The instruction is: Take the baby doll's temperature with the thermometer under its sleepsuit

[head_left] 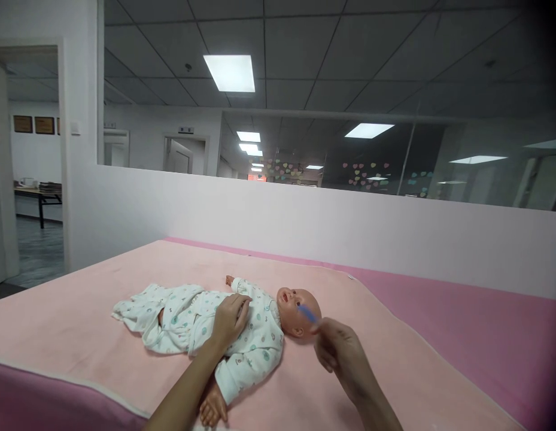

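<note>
A baby doll (260, 335) in a white patterned romper lies on its back on a pink blanket (80, 323), head to the right. My left hand (230, 320) rests on the doll's chest with its fingers curled over the cloth. My right hand (334, 347) is beside the doll's head, pinching a thin blue stick (307, 312). The stick's tip points at the side of the doll's head, near the ear.
The blanket covers a darker pink mattress (484, 341) that runs to the right. A low white wall (349, 233) with glass above stands behind the bed. An open doorway (35, 179) at left shows a room with a table.
</note>
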A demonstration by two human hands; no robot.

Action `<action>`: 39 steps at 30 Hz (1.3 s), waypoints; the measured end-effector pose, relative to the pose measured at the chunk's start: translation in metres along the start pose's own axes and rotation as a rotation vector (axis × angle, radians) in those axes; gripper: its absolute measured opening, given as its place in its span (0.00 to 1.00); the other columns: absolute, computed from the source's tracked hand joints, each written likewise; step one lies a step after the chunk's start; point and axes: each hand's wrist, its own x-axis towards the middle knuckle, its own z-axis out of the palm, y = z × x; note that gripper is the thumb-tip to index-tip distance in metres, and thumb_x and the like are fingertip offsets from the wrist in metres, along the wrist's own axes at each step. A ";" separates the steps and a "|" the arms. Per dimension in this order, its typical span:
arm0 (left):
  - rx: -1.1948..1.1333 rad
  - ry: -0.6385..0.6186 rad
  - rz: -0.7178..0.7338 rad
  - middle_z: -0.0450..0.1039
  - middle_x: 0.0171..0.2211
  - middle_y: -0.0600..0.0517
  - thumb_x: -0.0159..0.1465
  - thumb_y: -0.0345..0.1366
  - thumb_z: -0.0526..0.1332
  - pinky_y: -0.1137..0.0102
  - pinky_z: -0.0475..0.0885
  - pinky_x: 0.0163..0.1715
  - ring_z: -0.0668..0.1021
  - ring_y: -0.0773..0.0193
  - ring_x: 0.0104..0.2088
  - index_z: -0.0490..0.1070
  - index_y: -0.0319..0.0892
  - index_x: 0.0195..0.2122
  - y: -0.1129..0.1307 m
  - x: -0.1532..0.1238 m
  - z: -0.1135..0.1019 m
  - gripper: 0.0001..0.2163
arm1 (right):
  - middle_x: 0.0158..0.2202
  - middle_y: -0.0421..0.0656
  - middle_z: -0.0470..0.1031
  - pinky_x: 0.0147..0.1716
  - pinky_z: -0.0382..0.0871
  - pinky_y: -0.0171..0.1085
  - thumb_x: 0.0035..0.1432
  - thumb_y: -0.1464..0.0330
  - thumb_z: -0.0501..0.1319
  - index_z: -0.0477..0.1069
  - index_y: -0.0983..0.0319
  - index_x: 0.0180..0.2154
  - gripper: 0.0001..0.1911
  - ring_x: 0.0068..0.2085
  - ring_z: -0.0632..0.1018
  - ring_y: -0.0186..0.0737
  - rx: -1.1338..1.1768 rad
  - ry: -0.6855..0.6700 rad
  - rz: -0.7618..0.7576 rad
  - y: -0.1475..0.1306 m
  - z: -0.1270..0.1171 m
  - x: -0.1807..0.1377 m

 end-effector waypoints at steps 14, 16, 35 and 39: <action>0.050 -0.057 0.017 0.72 0.31 0.49 0.64 0.35 0.46 0.66 0.67 0.36 0.73 0.61 0.35 0.69 0.42 0.34 0.000 0.000 0.000 0.12 | 0.28 0.47 0.72 0.29 0.60 0.35 0.56 0.65 0.54 0.71 0.62 0.24 0.12 0.35 0.72 0.44 -1.328 0.158 0.058 0.080 -0.001 -0.028; 0.057 -0.060 0.018 0.72 0.31 0.50 0.64 0.35 0.47 0.67 0.67 0.36 0.73 0.61 0.34 0.69 0.43 0.34 0.000 0.000 0.000 0.11 | 0.29 0.47 0.71 0.31 0.60 0.36 0.56 0.64 0.53 0.71 0.62 0.27 0.12 0.35 0.71 0.44 -1.234 0.224 0.022 0.074 0.001 -0.016; 0.118 -0.088 -0.182 0.73 0.25 0.53 0.62 0.36 0.48 0.66 0.64 0.36 0.73 0.62 0.31 0.72 0.43 0.29 0.000 0.024 0.001 0.13 | 0.34 0.45 0.74 0.43 0.62 0.38 0.46 0.60 0.57 0.75 0.65 0.27 0.15 0.40 0.73 0.41 -0.220 0.047 0.048 0.081 -0.005 0.120; 0.333 -0.179 -0.141 0.73 0.36 0.51 0.64 0.33 0.45 0.67 0.63 0.42 0.72 0.62 0.40 0.71 0.44 0.39 -0.012 0.064 0.018 0.14 | 0.35 0.44 0.74 0.43 0.64 0.37 0.45 0.65 0.56 0.75 0.63 0.26 0.11 0.40 0.73 0.40 -0.199 -0.053 0.026 0.077 -0.006 0.118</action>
